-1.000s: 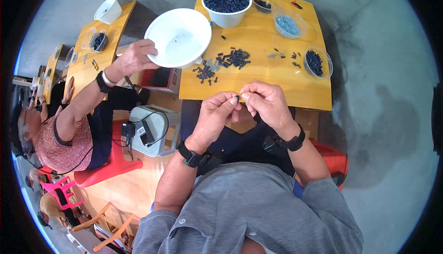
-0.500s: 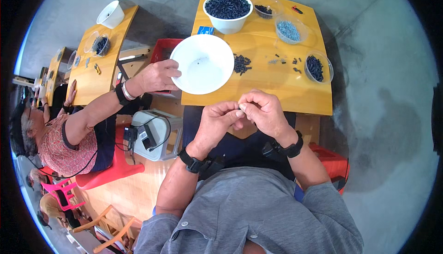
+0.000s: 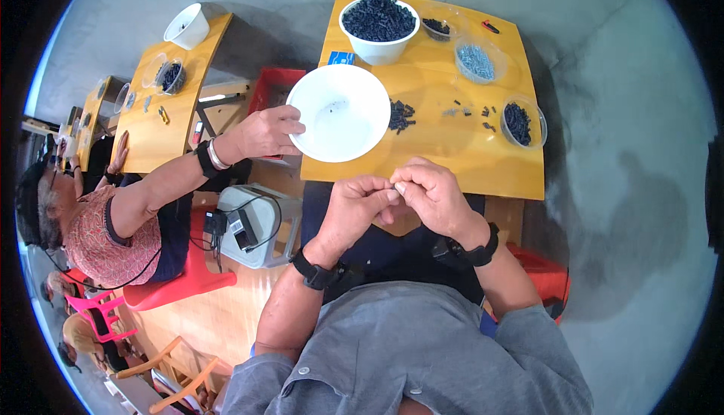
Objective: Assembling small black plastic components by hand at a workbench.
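My left hand [image 3: 360, 205] and my right hand [image 3: 437, 198] meet in front of the table's near edge, above my lap. Thumb and fingers of both are pinched together, tip to tip. A tiny dark bit shows between the fingertips, too small and covered to name. Beyond them on the table lies a loose pile of short black cylindrical pieces [image 3: 401, 115]. To the right are a few small grey screws [image 3: 451, 112], scattered black pieces [image 3: 488, 111] and a clear tub of black pieces [image 3: 517, 124].
Another person's hand [image 3: 273, 130] grips a large white bowl [image 3: 339, 113] at the table's left edge. Behind stand a white tub heaped with black pieces [image 3: 379, 23], a clear tub of screws [image 3: 477, 63] and a blue box [image 3: 342, 58]. A grey stool [image 3: 253, 226] stands left.
The whole view has shifted slightly, so the table sits a little lower in it. My hands stay pinched together, with small finger movements. The other person still grips the bowl.
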{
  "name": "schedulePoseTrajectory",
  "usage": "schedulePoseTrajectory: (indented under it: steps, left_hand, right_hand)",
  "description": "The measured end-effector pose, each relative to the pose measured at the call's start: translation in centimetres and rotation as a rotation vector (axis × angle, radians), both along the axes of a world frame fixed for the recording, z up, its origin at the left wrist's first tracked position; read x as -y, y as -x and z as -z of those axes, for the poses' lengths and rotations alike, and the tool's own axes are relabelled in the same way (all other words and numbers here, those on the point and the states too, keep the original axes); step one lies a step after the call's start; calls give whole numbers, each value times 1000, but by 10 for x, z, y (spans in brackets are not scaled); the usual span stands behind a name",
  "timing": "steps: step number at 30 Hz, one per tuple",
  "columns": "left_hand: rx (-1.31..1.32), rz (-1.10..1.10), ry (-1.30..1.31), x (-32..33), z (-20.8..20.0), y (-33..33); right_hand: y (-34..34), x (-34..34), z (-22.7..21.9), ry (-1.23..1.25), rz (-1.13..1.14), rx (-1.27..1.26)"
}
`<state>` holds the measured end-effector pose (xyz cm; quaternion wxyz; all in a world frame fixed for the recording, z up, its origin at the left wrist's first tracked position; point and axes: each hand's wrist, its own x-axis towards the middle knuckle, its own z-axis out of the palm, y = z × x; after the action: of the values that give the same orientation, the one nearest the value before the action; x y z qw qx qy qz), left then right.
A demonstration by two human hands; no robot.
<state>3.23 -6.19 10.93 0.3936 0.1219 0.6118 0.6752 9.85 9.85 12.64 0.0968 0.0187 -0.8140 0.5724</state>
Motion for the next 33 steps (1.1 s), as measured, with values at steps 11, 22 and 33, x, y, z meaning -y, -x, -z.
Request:
schedulePoseTrajectory:
  steps: [11,22,33]
  left_hand:
    - [64,-16,-19,-6,-4,-2]
    - [44,22,-24,-6,-3,2]
    - [126,33,-39,-11,5,8]
  right_hand:
    - [-4,-3,-6,143,43,80]
    - [-4,-5,4,308,74,199]
    - [11,-40,-8,-9,-145,70]
